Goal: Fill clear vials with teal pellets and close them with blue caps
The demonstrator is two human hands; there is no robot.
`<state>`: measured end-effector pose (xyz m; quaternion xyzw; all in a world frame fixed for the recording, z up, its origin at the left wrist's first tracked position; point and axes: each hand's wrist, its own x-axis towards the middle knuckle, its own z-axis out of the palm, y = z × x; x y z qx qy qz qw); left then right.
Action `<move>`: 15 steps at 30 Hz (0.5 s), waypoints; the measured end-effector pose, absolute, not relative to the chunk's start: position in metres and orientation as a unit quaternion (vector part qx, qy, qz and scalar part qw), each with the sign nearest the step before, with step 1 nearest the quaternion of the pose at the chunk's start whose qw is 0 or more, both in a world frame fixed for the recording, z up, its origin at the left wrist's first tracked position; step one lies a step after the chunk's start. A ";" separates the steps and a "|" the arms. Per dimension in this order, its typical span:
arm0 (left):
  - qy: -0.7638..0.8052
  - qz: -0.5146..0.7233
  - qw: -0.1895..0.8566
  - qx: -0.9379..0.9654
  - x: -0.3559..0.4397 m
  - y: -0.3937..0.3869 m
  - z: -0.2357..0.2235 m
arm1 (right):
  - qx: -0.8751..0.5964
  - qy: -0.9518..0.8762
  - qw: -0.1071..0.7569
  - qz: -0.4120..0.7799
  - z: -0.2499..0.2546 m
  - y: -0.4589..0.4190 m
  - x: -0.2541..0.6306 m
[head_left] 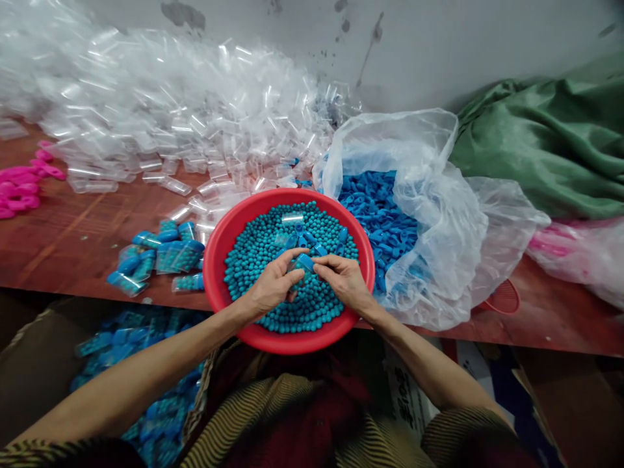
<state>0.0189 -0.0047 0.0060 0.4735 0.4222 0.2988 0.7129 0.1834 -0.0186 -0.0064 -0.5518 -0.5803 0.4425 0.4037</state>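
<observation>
Holding a blue-capped clear tube (306, 262) above the turquoise beads (263, 240) in the red basin (217, 279), near its middle. Cradled between thumb and forefinger of the left hand (270, 286), only slightly parted around it; pinched at the capped end by the fingers (324, 261) of the right hand (347, 284), nearly together at the tips. Pointing cap-first toward the right hand, with the long axis seemingly crosswise, though largely covered and hard to judge. Surrounded on the bench (73, 250) by filled tubes (180, 255) at left, heaped clear tubes (195, 110) behind, and blue pieces (373, 218) in an open plastic bag (451, 214) at right.
</observation>
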 end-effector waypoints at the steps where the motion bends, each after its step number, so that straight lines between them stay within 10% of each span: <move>1: 0.423 0.307 0.712 0.468 0.020 -0.005 0.007 | -0.543 -0.598 0.405 0.429 -0.007 -0.018 0.183; 8: 0.437 0.326 0.696 0.467 0.018 -0.004 0.003 | -0.468 -0.740 0.363 0.317 -0.005 -0.015 0.185; 15: 0.410 0.267 0.709 0.507 0.006 -0.002 0.007 | -0.470 -0.581 0.380 0.545 0.002 0.004 0.197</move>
